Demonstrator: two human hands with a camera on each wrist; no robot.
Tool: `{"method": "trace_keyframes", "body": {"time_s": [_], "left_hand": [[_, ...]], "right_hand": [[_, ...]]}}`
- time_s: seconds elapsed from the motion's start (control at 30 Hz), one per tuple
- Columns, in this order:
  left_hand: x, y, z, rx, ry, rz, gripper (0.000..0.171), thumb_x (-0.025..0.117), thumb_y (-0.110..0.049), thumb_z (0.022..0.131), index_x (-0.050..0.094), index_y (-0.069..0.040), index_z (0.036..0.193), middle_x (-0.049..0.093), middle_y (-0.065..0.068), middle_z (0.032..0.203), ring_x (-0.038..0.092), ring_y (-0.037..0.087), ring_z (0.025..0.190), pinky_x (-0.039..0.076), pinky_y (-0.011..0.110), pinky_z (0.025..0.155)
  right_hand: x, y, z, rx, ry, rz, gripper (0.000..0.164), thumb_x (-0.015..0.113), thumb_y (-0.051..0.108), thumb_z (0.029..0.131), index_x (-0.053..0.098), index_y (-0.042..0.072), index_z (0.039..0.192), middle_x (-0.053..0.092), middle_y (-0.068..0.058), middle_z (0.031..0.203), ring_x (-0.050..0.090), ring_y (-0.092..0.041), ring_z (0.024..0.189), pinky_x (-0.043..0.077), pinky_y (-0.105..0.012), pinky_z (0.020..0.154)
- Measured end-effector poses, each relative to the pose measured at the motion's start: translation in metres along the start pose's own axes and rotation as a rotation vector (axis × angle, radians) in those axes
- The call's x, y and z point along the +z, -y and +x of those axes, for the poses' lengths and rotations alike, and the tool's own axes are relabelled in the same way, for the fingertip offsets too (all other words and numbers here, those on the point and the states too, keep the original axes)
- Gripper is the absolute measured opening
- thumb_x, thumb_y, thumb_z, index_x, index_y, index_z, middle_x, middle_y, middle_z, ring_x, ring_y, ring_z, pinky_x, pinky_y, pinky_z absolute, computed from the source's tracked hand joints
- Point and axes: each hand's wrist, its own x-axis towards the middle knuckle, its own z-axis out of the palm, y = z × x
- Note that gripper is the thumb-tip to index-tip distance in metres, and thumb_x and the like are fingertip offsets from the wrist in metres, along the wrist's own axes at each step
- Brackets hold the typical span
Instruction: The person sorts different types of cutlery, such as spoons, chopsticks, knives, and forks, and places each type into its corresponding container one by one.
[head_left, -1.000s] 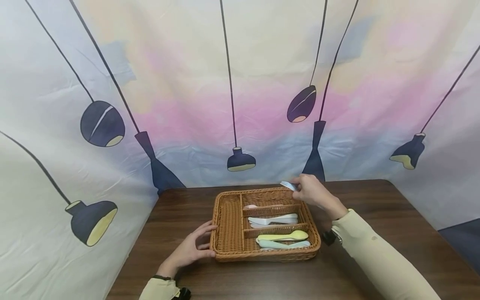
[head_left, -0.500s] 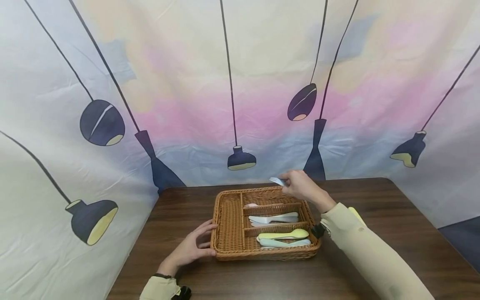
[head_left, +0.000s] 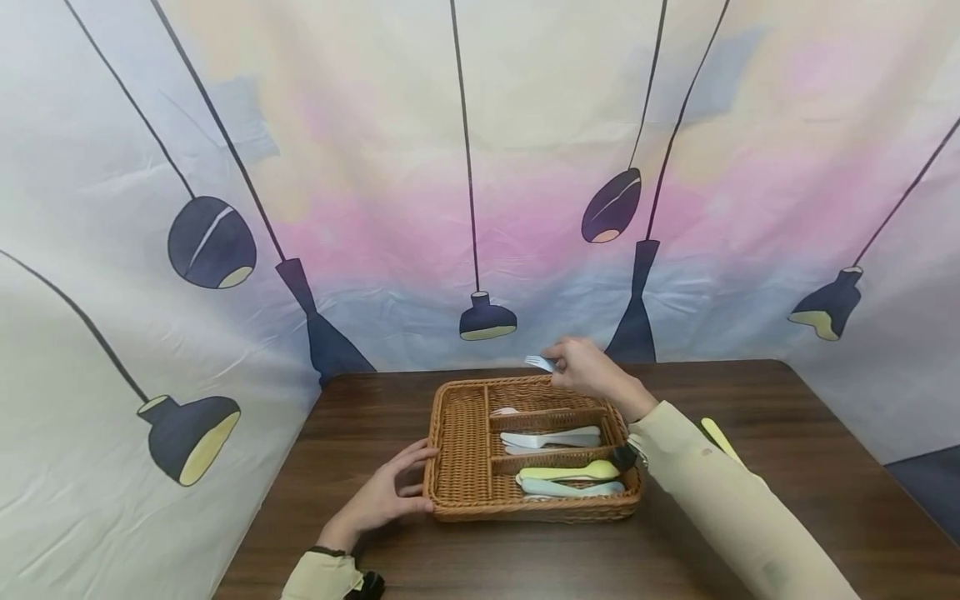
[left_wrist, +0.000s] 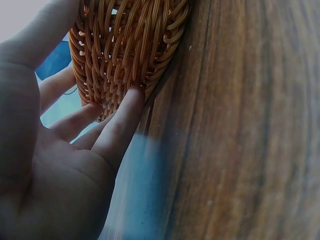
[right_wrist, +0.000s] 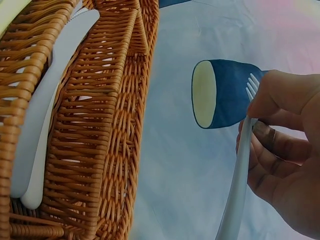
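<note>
A brown wicker cutlery basket (head_left: 459, 446) with several compartments lies on the table. My right hand (head_left: 596, 371) pinches a pale blue fork (head_left: 540, 363) above the basket's back edge, prongs pointing left in the head view. The right wrist view shows the fork's long handle (right_wrist: 236, 185) hanging past the fingers. With fingers extended, my left hand (head_left: 382, 500) touches the basket's left side; its fingertips meet the woven wall (left_wrist: 120, 55) in the left wrist view. Pale knives (head_left: 551, 438) occupy the middle compartment. A yellow spoon (head_left: 600, 470) and a pale blue-green utensil (head_left: 570, 488) lie in the front one.
One pale utensil (head_left: 506, 411) shows partly in the back compartment. Beyond my right sleeve, a yellow utensil (head_left: 720, 437) lies on the dark wooden table (head_left: 525, 562), partly hidden. A cloth printed with lamps (head_left: 405, 275) hangs close behind the table.
My right hand has moved left along the basket's back edge, carrying the fork. The yellow utensil on the table has come out from behind the right arm. My left hand stays put.
</note>
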Motion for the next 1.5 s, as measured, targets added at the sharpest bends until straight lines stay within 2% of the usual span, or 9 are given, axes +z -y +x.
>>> {"method": "trace_keyframes", "body": {"time_s": [0.3, 0.5, 0.87, 1.1, 1.2, 1.33, 1.5], "left_hand": [[0.0, -0.002, 0.001, 0.004, -0.001, 0.006, 0.077, 0.08, -0.01, 0.081, 0.04, -0.002, 0.146, 0.01, 0.018, 0.162, 0.03, 0.045, 0.139, 0.052, 0.03, 0.099], [0.001, -0.003, 0.0, -0.003, -0.001, 0.001, 0.077, 0.079, -0.011, 0.081, 0.04, -0.002, 0.146, 0.009, 0.018, 0.162, 0.029, 0.045, 0.14, 0.052, 0.029, 0.099], [0.001, -0.003, 0.001, -0.006, -0.005, 0.003, 0.078, 0.08, -0.011, 0.081, 0.039, -0.002, 0.147, 0.01, 0.018, 0.162, 0.03, 0.044, 0.139, 0.052, 0.029, 0.098], [0.001, -0.003, 0.002, -0.004, -0.008, 0.002, 0.078, 0.08, -0.011, 0.08, 0.039, -0.003, 0.147, 0.009, 0.018, 0.162, 0.03, 0.044, 0.139, 0.052, 0.03, 0.098], [0.001, -0.003, 0.003, -0.003, -0.008, 0.003, 0.078, 0.08, -0.011, 0.08, 0.039, -0.003, 0.147, 0.009, 0.017, 0.162, 0.031, 0.044, 0.139, 0.052, 0.03, 0.098], [0.001, -0.005, 0.003, -0.006, -0.004, 0.001, 0.079, 0.08, -0.011, 0.08, 0.039, -0.002, 0.147, 0.009, 0.017, 0.162, 0.03, 0.044, 0.139, 0.052, 0.029, 0.098], [0.001, -0.005, 0.001, -0.014, -0.005, 0.007, 0.079, 0.08, -0.012, 0.08, 0.039, -0.002, 0.147, 0.009, 0.017, 0.162, 0.03, 0.044, 0.14, 0.052, 0.029, 0.099]], "right_hand": [[0.004, 0.004, 0.006, -0.054, 0.019, -0.021, 0.041, 0.066, 0.009, 0.086, 0.065, 0.003, 0.127, 0.063, -0.015, 0.112, 0.064, -0.021, 0.087, 0.053, -0.028, 0.066], [0.007, 0.006, 0.011, -0.045, 0.048, 0.002, 0.042, 0.065, 0.008, 0.087, 0.063, 0.002, 0.128, 0.061, -0.016, 0.119, 0.065, -0.021, 0.091, 0.055, -0.028, 0.068], [0.012, 0.006, 0.02, -0.017, 0.074, 0.0, 0.044, 0.066, 0.008, 0.087, 0.062, 0.003, 0.13, 0.061, -0.016, 0.12, 0.064, -0.02, 0.09, 0.053, -0.027, 0.066], [0.019, 0.002, 0.024, -0.051, 0.077, 0.004, 0.043, 0.064, 0.006, 0.086, 0.062, 0.001, 0.129, 0.062, -0.017, 0.121, 0.057, -0.017, 0.08, 0.047, -0.025, 0.062], [0.022, 0.0, 0.026, -0.073, 0.076, -0.03, 0.044, 0.063, 0.003, 0.085, 0.063, 0.002, 0.129, 0.063, -0.017, 0.12, 0.056, -0.017, 0.079, 0.046, -0.026, 0.063], [0.026, -0.002, 0.028, -0.072, 0.092, -0.068, 0.044, 0.06, 0.003, 0.088, 0.06, 0.003, 0.133, 0.062, -0.017, 0.126, 0.065, -0.023, 0.093, 0.055, -0.03, 0.071], [0.027, -0.002, 0.027, -0.02, 0.097, 0.01, 0.046, 0.059, 0.004, 0.09, 0.056, 0.002, 0.136, 0.058, -0.017, 0.134, 0.065, -0.031, 0.11, 0.059, -0.039, 0.082]]}}
